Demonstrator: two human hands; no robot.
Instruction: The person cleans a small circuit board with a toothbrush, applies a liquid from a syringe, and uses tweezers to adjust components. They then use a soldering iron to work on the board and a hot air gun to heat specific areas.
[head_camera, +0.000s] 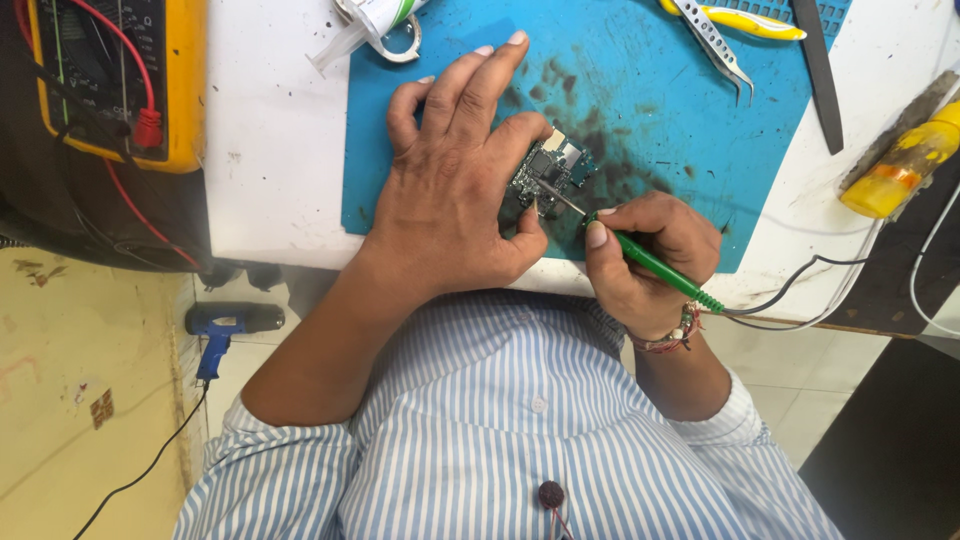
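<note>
The hot tip of the soldering iron (640, 255) is meeting the small circuit board (548, 170) just beside the left thumb, so a slight slip of either hand is likely to be burning skin or smearing solder across neighbouring parts. The board is lying loose on the blue mat (660, 110), held only by finger pressure; if that pressure is easing, the board could be skating away under the tip. The iron's cable is trailing off the edge of the surface (270, 150) by the right wrist, and a snag there could be jerking the tip sideways.

The left hand (450, 190) is lying mostly flat, fingers stretched forward and close together, with the thumb and forefinger pinning the board's near edge against the mat. The right hand (650, 260) is curled tight around the green handle in a pen-like grip, the forefinger pressing along it. Exactly which point the tip is touching seems to be the board's lower middle, though the fingers are hiding part of it.
</note>
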